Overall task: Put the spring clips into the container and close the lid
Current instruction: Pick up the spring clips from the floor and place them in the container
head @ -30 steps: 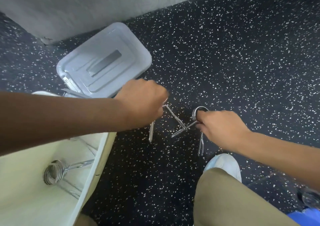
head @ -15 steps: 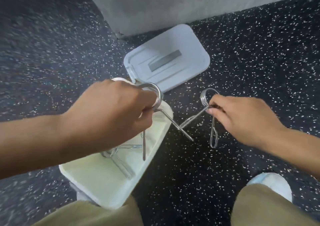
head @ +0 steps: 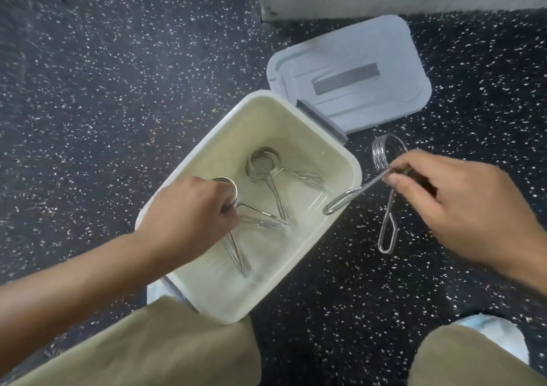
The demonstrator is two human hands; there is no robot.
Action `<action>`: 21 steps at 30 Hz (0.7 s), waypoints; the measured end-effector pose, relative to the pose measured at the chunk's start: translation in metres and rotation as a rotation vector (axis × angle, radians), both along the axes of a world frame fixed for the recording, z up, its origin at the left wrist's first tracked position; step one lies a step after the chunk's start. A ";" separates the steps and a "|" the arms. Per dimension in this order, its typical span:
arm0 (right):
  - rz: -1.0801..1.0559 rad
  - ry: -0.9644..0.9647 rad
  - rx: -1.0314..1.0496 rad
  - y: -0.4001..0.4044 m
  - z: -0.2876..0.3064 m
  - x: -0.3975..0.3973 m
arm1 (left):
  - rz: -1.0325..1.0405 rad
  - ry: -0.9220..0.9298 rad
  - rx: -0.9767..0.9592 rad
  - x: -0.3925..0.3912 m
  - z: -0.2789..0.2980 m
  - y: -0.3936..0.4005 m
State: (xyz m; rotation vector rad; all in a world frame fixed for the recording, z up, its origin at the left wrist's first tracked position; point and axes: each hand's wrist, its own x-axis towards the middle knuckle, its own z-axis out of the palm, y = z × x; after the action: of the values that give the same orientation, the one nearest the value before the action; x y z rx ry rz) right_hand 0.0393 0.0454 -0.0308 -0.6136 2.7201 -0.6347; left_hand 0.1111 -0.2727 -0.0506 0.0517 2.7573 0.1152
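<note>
Left hand (head: 192,217) is inside the container (head: 353,165), fingers closed around the coil of a clip (head: 236,255); its legs point down along the container bottom. A second clip (head: 263,165) lies loose in the container, just beyond the left fingers. Right hand (head: 461,208) pinches a third clip (head: 384,155) beside the container's right rim, one leg over the rim. Lid (head: 349,72) lies open on the floor (head: 103,90).

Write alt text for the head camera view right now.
A left hand lowers a spring clip into an open cream container holding another clip, while the right hand holds a third clip just outside it. The grey lid lies open on the speckled floor.
</note>
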 end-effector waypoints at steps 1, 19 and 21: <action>0.001 0.012 -0.010 -0.002 0.001 -0.001 | 0.006 -0.038 -0.007 0.002 -0.008 -0.003; 0.274 0.149 -0.068 -0.049 0.026 -0.023 | 0.083 -0.294 -0.158 0.013 -0.037 -0.005; 0.371 0.160 -0.033 -0.060 0.031 -0.030 | 0.081 -0.295 -0.160 0.014 -0.037 -0.007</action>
State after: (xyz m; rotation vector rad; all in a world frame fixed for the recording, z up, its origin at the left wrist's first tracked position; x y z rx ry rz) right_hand 0.0095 -0.0142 0.0004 -1.1866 2.6336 -0.5555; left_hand 0.1252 -0.2799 -0.0881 -0.1107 2.4644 -0.0714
